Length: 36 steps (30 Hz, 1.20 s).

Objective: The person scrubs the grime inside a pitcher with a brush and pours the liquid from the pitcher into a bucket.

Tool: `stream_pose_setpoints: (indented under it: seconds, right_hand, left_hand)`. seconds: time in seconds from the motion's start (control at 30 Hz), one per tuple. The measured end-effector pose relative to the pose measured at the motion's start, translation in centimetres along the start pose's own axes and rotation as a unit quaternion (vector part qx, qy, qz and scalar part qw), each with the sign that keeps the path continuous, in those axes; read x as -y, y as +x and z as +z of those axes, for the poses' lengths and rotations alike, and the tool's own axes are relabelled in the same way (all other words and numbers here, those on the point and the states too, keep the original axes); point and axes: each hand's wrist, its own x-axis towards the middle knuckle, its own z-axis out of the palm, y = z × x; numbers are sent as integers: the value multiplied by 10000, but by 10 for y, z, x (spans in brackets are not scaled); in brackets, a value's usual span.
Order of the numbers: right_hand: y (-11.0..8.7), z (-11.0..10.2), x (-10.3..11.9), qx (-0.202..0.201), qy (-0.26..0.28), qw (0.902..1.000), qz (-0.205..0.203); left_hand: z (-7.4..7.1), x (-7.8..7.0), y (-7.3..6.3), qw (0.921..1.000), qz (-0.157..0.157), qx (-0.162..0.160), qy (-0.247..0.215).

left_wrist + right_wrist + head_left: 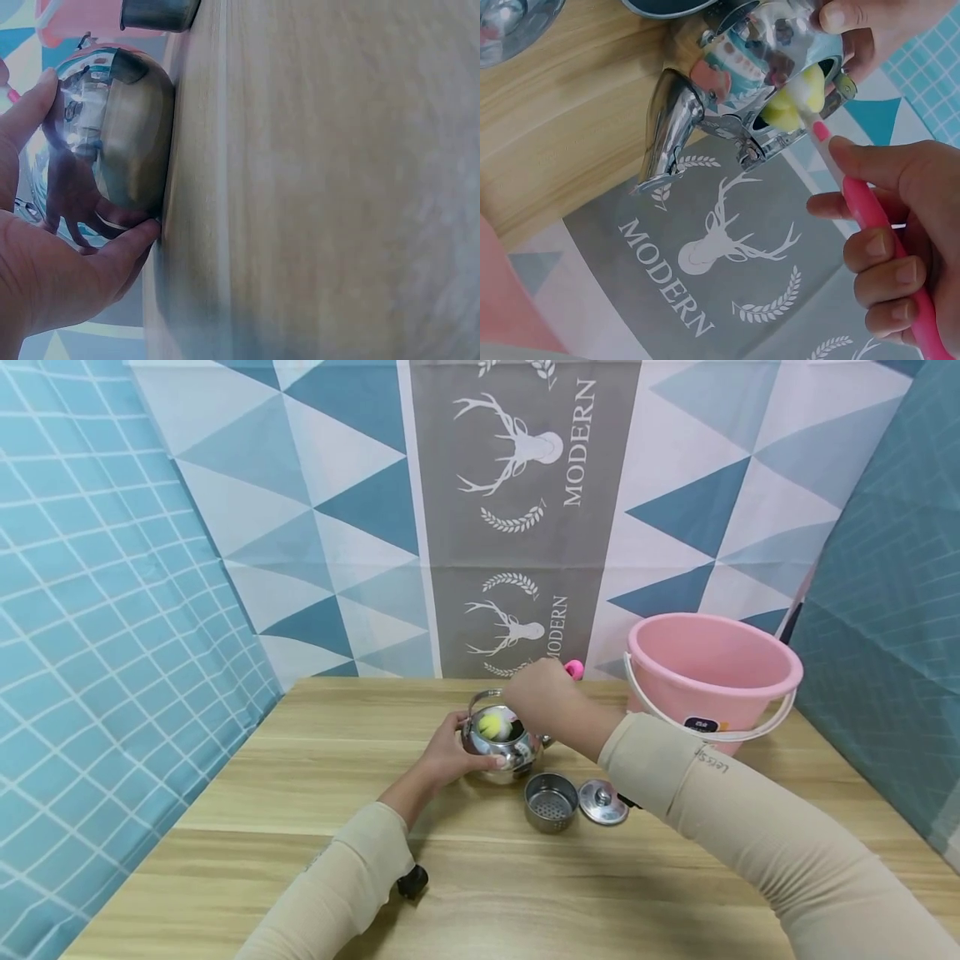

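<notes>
A shiny steel teapot (517,762) stands on the wooden table, its top uncovered and its hoop handle at the back. My left hand (446,753) grips the pot's left side, fingers and thumb spread round the body. In the right wrist view my right hand (904,232) holds a sponge brush by its pink handle (864,201), fingers curled round it. The brush's yellow and white sponge head (791,101) sits in the pot's mouth, partly hidden by the rim. The spout (671,124) points toward the bucket side.
A perforated steel strainer basket (551,822) stands just in front of the pot, with a round steel lid (603,802) lying right of it. At the back right is a pink bucket (663,695) with a white handle. Patterned cloth walls (360,527) border the table.
</notes>
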Motion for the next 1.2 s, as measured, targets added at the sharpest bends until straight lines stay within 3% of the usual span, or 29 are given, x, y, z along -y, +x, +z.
stream_pose_setpoints:
  seconds: [0.27, 0.53, 0.93, 1.2]
  right_hand:
    - [1, 3, -1, -25, -167, 9994, 303]
    - [-3, 2, -6, -11, -409, 9988, 260]
    - [-13, -2, -12, 333, -156, 9993, 2]
    - [-17, -3, -20, 428, 411, 9982, -69]
  left_hand:
    - [2, 2, 0, 9999, 64, -87, 12]
    - [4, 2, -1, 9997, 139, -184, 81]
    - [5, 1, -2, 9995, 127, -237, 135]
    - [4, 1, -3, 9996, 91, -223, 137]
